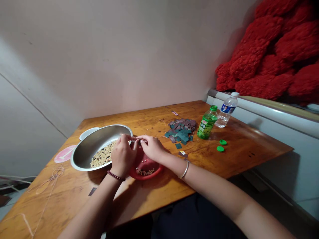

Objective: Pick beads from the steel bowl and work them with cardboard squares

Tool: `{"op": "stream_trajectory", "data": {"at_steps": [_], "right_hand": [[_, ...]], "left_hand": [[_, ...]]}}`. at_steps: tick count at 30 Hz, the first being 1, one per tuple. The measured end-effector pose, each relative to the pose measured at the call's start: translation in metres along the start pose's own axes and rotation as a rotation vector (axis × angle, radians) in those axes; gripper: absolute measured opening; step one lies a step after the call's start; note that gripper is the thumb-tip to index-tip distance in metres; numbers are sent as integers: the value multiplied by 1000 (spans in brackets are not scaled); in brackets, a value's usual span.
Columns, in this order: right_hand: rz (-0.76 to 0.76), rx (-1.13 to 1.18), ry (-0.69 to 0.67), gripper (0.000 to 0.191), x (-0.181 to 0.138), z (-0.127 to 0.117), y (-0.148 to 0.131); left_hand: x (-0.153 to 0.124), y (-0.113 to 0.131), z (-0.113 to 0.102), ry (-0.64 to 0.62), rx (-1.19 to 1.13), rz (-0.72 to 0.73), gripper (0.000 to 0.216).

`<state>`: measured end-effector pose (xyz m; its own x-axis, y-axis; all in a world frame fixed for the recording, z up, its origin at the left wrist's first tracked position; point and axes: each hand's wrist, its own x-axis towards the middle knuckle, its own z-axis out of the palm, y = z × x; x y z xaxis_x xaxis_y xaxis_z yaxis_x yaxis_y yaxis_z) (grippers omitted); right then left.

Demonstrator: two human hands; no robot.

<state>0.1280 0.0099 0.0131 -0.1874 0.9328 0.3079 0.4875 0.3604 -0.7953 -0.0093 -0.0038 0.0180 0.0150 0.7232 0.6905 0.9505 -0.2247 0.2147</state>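
Note:
My left hand (122, 155) and my right hand (152, 148) meet over the right rim of a steel bowl (92, 142) that holds small pale beads (102, 157). Both hands are closed in a pinch on something thin between them, too small to name. Under them a red plastic dish (147, 170) holds a few more beads. My left wrist wears a dark bead bracelet, my right a silver bangle.
On the wooden table (244, 146) lie a pile of dark teal and brown paper squares (181, 130), a green bottle (207, 122), a clear water bottle (226, 114), two green caps (221, 145), a pink disc (64, 154) and loose thread (50, 182). Red fluffy bundles (271, 53) lie on a white cabinet at right.

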Motion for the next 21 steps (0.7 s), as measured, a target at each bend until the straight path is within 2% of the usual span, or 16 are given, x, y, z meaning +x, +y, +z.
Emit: {"op": "stream_trajectory", "data": {"at_steps": [8, 14, 18, 21], "right_hand": [[-31, -169, -16, 31, -6, -14, -14], [-50, -272, -61, 30, 0, -15, -16], [-58, -230, -53, 29, 6, -5, -12], [-33, -109, -10, 30, 5, 8, -3]], "left_hand": [[0, 4, -3, 60, -59, 20, 24], [-1, 2, -4, 24, -14, 51, 20], [1, 2, -7, -17, 23, 9, 20], [1, 3, -8, -71, 62, -15, 20]]}}
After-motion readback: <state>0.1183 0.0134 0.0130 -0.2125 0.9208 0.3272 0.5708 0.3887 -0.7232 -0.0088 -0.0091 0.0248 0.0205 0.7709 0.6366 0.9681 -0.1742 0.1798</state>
